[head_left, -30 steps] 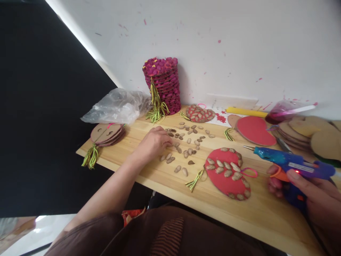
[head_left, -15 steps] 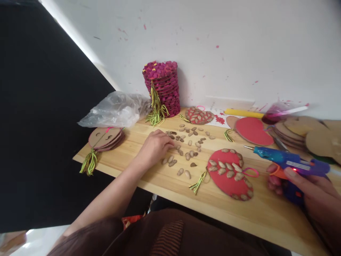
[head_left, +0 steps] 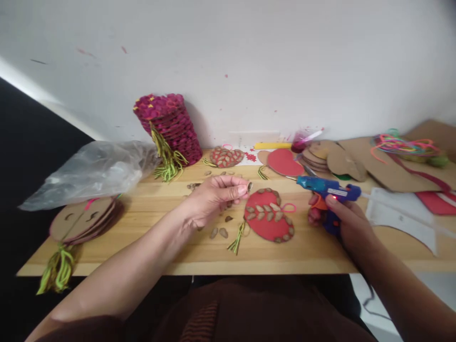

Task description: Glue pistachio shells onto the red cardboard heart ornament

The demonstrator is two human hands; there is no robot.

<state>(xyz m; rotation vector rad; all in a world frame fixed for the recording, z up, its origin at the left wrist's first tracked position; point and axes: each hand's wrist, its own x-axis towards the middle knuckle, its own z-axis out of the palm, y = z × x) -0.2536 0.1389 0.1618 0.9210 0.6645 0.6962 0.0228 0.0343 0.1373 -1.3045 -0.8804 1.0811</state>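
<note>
Between the thumb and fingertips of my left hand (head_left: pixel 223 194) is a small brown nut shell (head_left: pixel 250 187), raised just above the upper left of a red heart (head_left: pixel 260 228). Rows of similar shells cross the middle of that heart and line parts of its edge. It carries a pink loop and a green yarn tassel (head_left: pixel 235 241). My right hand (head_left: pixel 342 213) grips a blue glue gun (head_left: pixel 326 186) with an orange trigger, its nozzle pointing left, beyond the heart's upper right. Loose shells (head_left: pixel 223 232) lie on the table below and behind my left hand, which partly hides them.
A magenta shell-covered stack (head_left: pixel 174 130) leans at the back beside a clear plastic bag (head_left: pixel 92 173). Cardboard discs with a face (head_left: pixel 81 221) sit front left. Behind are a shell-covered heart (head_left: pixel 226 156), a plain red heart (head_left: pixel 285 163) and cardboard pieces (head_left: pixel 374 164) with colourful cords (head_left: pixel 406 145).
My left hand has lifted from the loose shells and moved right to the red heart, now pinching one shell. The glue gun stays in my right hand. The view has swung right.
</note>
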